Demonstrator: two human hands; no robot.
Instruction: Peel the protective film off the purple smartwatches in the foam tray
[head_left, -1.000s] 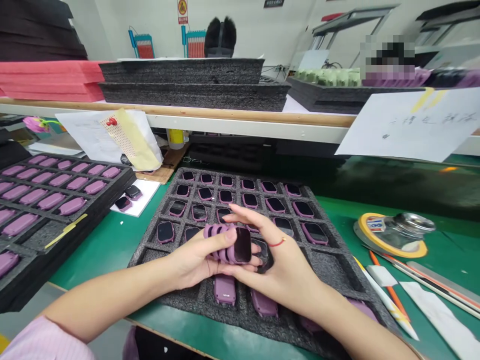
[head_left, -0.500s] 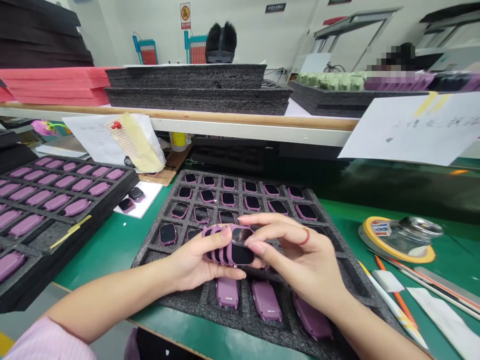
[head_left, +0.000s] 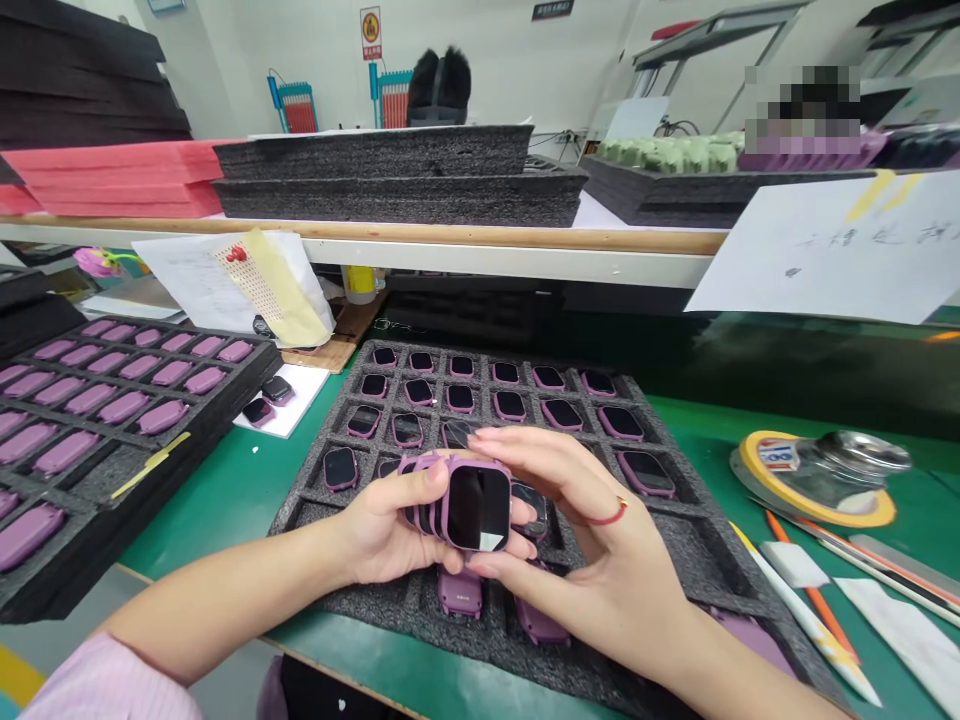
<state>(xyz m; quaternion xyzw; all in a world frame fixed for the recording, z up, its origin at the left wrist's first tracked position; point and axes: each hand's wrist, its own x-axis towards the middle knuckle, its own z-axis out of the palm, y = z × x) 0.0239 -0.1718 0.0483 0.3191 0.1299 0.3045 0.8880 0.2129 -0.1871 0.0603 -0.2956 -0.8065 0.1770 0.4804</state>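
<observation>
My left hand (head_left: 397, 515) is closed around a short stack of purple smartwatch bodies without straps. The front smartwatch (head_left: 477, 508) faces me with its dark screen, a pale reflection at its lower edge. Around its right side curves my right hand (head_left: 600, 530), fingers at the upper edge and thumb at the lower edge. Fingertips show behind the watch on its right. Below the hands lies a grey foam tray (head_left: 427, 645) with smartwatches in its compartments: dark screens up in the back rows, purple backs up in front. Part of the tray is hidden by my hands.
To the left stands another foam tray (head_left: 112, 470) of purple watch bodies, back up. Two watches lie on white paper (head_left: 300, 410). At right are a glass jar with a metal top (head_left: 862, 460), a roll of yellow tape (head_left: 765, 470) and thin tools. A shelf edge (head_left: 480, 250) runs above.
My right fingers have moved off the front screen to the watch's upper and lower edges. The front watch has turned to face me more squarely. The view has shifted slightly.
</observation>
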